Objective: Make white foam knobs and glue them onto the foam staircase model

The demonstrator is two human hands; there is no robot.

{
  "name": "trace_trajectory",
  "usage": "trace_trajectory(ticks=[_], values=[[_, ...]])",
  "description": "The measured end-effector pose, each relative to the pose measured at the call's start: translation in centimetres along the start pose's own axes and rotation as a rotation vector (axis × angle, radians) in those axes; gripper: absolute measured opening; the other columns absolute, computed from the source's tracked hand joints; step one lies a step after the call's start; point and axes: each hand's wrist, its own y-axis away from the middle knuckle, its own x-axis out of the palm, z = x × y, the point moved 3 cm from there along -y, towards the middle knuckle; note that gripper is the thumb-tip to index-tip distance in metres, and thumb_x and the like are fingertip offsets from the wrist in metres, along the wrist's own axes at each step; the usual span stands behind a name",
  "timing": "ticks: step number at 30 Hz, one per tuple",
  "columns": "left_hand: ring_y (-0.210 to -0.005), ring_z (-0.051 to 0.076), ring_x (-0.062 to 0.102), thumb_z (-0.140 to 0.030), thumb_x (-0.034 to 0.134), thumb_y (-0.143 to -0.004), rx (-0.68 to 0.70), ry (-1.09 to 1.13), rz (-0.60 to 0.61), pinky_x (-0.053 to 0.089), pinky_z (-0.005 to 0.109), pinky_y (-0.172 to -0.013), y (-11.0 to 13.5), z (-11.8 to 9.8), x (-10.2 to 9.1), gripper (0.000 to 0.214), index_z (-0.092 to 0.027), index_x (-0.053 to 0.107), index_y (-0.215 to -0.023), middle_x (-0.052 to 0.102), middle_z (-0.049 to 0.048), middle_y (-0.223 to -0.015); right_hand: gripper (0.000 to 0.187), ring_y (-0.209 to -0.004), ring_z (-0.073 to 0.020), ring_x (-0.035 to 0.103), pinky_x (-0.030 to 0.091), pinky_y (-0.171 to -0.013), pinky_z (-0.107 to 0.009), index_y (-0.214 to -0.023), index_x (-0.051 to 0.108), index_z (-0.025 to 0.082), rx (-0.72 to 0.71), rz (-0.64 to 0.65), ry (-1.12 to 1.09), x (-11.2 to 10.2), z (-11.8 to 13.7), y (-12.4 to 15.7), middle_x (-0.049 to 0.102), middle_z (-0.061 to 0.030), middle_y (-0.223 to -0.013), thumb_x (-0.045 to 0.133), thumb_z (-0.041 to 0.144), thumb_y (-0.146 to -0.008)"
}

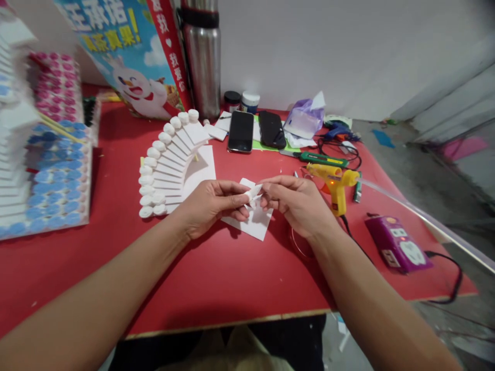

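Note:
My left hand (228,200) and my right hand (290,198) meet over the middle of the red table. Between their fingertips is a small white strip of paper or ribbon (254,192), folded or partly rolled. Both hands pinch it, the left from one side and the right from the other. Under them lies a flat white card (255,226). Just left of my left hand stands a curved white stepped piece (170,172), edged with a row of small white rolled rosettes (150,172).
A yellow glue gun (335,183) with a long clear stick lies right, near a purple power box (398,242) and a green-handled cutter (323,158). Two phones (240,132), a tissue pack (305,117) and a steel flask (203,67) stand behind. Blue rosettes (58,180) fill the left.

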Motion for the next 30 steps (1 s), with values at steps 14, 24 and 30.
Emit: trace_trajectory(ticks=[14,24,30], values=[[-0.054,0.015,0.070,-0.021,0.089,-0.073,0.006,-0.047,0.001,0.061,0.024,-0.055,-0.10,0.44,-0.31,0.029,-0.009,0.076,-0.096,0.075,0.0080,-0.068,0.013,-0.054,-0.0106,0.048,0.039,-0.040,-0.022,-0.082,0.075,0.017,-0.073,-0.020,0.089,0.22,0.00,0.18,0.057,0.0027,-0.059,0.078,0.029,-0.076],[-0.053,0.016,0.069,-0.023,0.091,-0.070,-0.016,-0.071,-0.026,0.060,0.026,-0.051,-0.01,0.14,-0.13,0.034,-0.008,0.076,-0.097,0.075,0.0086,-0.066,0.012,-0.054,-0.0099,0.045,0.037,-0.048,-0.025,-0.083,0.075,0.018,-0.136,-0.014,0.192,0.36,0.26,0.53,0.054,0.0046,-0.058,0.076,0.028,-0.076],[-0.053,0.015,0.069,-0.022,0.090,-0.071,-0.009,-0.083,-0.026,0.059,0.023,-0.052,-0.14,0.21,-0.14,0.031,-0.008,0.076,-0.096,0.075,0.0087,-0.066,0.011,-0.056,-0.0099,0.047,0.040,-0.053,-0.026,-0.085,0.077,0.018,-0.167,-0.008,0.248,0.44,0.42,0.68,0.059,0.0036,-0.063,0.074,0.027,-0.079]])
